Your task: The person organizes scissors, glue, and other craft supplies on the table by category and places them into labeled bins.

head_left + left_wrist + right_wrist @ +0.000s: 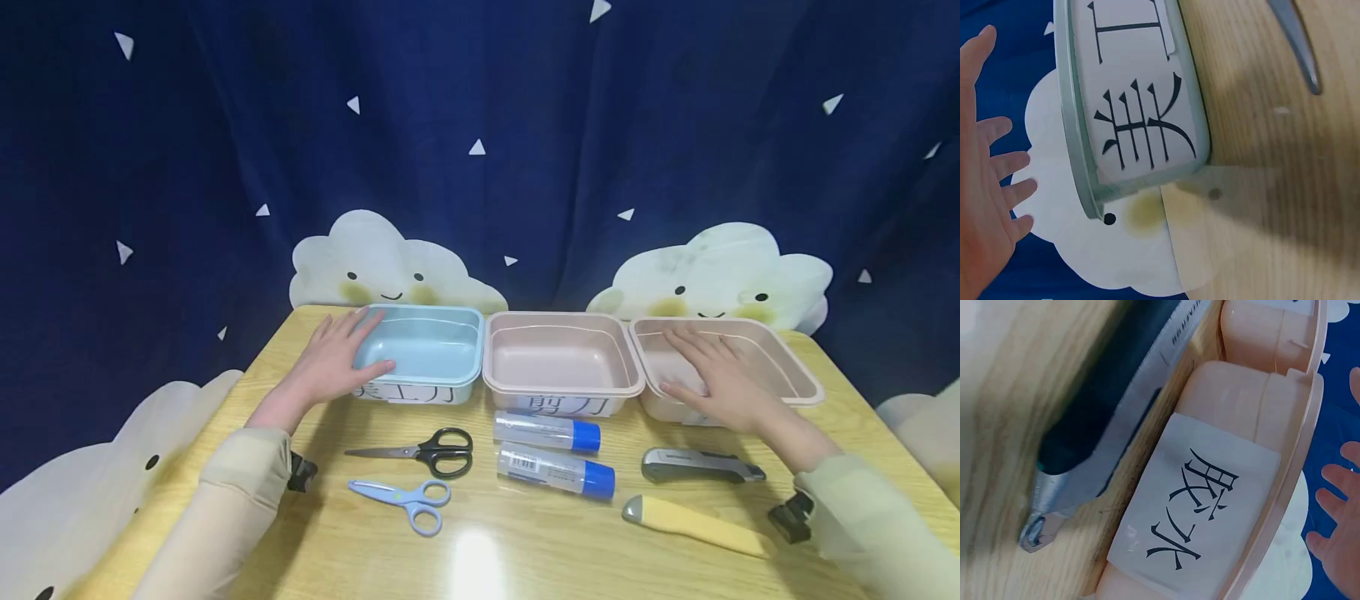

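Note:
My left hand [330, 358], fingers spread, is at the left end of a light-blue box [431, 354]; whether it touches the rim I cannot tell. Over a pink box [780, 358] on the right, my right hand [723, 383] is held with extended fingers and nothing in it. The right wrist view shows that box's paper label [1197, 500] and a grey-and-black utility knife [1116, 406] beside it. Between these two stands another pink box [562, 354]. Black-handled scissors [427, 452] and light-blue scissors [405, 496] lie in front of the blue box.
Two glue sticks with blue caps, one farther [536, 431] and one nearer [543, 468], lie before the middle box. A yellow cutter [693, 525] rests at the right front of the wooden table [375, 567]. Behind hangs a dark-blue curtain [450, 83].

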A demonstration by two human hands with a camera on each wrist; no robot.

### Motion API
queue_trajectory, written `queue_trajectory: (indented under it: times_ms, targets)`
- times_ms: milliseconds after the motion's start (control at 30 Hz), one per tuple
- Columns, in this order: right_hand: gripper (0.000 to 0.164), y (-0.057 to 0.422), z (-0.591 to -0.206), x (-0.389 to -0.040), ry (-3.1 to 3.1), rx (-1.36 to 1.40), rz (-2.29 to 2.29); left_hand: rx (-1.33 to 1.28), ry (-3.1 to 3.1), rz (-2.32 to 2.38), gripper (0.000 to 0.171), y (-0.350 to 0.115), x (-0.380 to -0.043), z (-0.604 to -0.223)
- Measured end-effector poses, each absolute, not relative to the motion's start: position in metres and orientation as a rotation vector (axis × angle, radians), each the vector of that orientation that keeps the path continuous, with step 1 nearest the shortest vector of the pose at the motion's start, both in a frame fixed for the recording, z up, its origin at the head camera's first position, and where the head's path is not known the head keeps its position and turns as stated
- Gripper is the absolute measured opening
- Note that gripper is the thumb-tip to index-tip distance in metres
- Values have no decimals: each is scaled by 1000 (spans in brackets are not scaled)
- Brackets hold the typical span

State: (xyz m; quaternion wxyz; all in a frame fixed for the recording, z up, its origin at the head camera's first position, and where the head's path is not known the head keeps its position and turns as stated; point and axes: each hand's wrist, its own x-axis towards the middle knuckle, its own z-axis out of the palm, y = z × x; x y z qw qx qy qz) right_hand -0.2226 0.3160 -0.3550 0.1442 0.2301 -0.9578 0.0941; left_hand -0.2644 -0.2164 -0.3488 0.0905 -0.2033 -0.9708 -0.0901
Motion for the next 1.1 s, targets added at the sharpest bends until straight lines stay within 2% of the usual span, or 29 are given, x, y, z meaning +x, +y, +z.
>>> queue_trajectory:
  times_ms: [200,400,500,900,1100]
  targets:
    - [61,317,-357,-210,-2707,670,359,-521,-2904,-623,86,-229,-253,-356]
    - [33,318,-361,-195,-2609,673,368,-401,-2876,-939,87,-236,-248,-369]
    - [26,319,-363,-189,-2538,717,339,-343,-2818,-1035,85,-236,-249,-374]
    - [22,327,-382,-166,-2654,801,223,-97,-2704,-1397,89,-240,-244,-387]
    - [45,338,-388,-161,-2869,700,122,-95,-2649,-1523,89,-240,-243,-396]
